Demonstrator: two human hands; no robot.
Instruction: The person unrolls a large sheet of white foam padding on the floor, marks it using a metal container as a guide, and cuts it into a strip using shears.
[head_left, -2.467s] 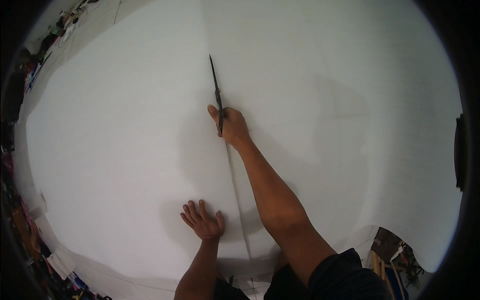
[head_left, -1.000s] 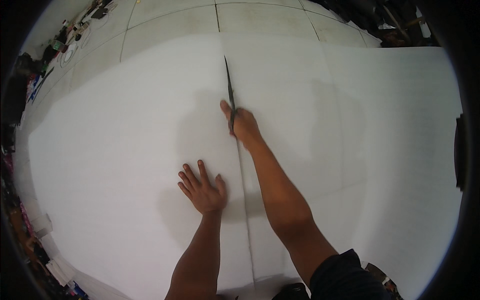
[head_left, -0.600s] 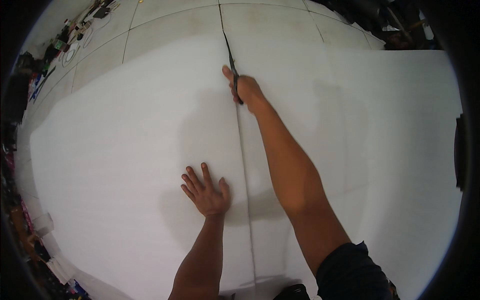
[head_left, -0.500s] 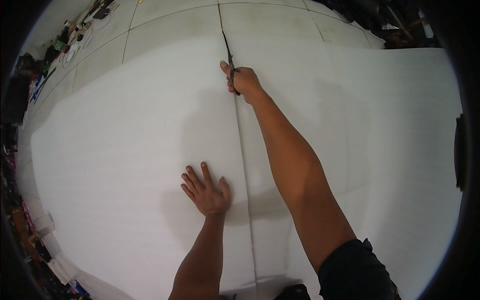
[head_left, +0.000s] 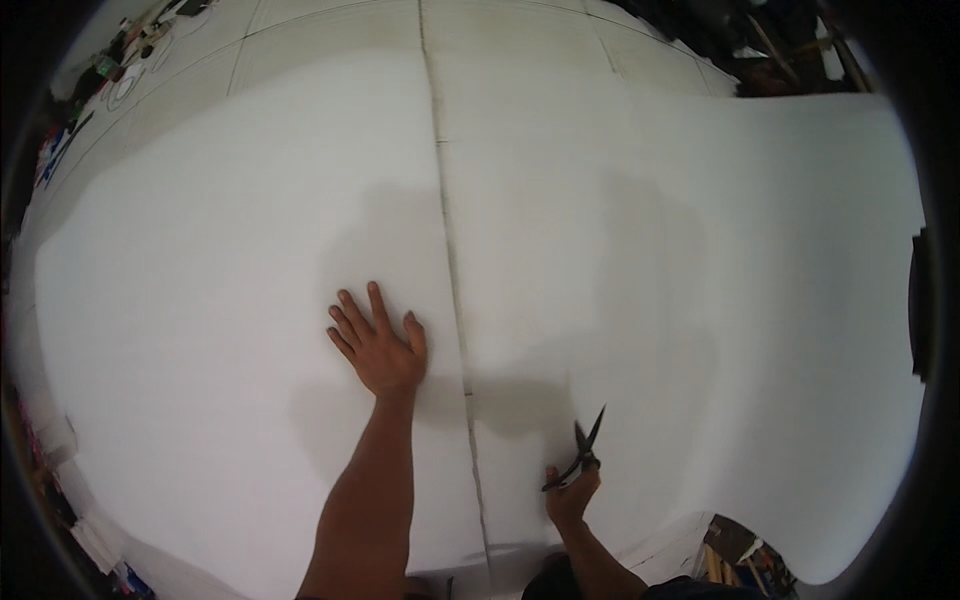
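Observation:
A big white sheet point(head_left: 200, 300), thin and slightly see-through, covers most of the floor. One long cut line point(head_left: 452, 270) runs through it from the far edge down toward me, with a narrow gap between the two sides. My left hand point(head_left: 385, 345) lies flat on the left piece, fingers spread, close beside the cut. Off to the right of the cut, nearer to me, my right hand point(head_left: 573, 497) grips dark scissors point(head_left: 586, 452). Their blades point away from me and stand apart, with no sheet visibly between them.
Light floor tiles point(head_left: 310, 25) show beyond the sheet's far edge. Clutter and cables point(head_left: 125, 80) line the far left side. Dark items point(head_left: 780, 50) stand at the far right. The sheet's right part curves upward. Near its lower right edge lies a heap of small objects point(head_left: 735, 555).
My right hand has come back from the far edge with the scissors, toward me and to the right. The gap along the cut reaches the far edge. My left hand stays flat.

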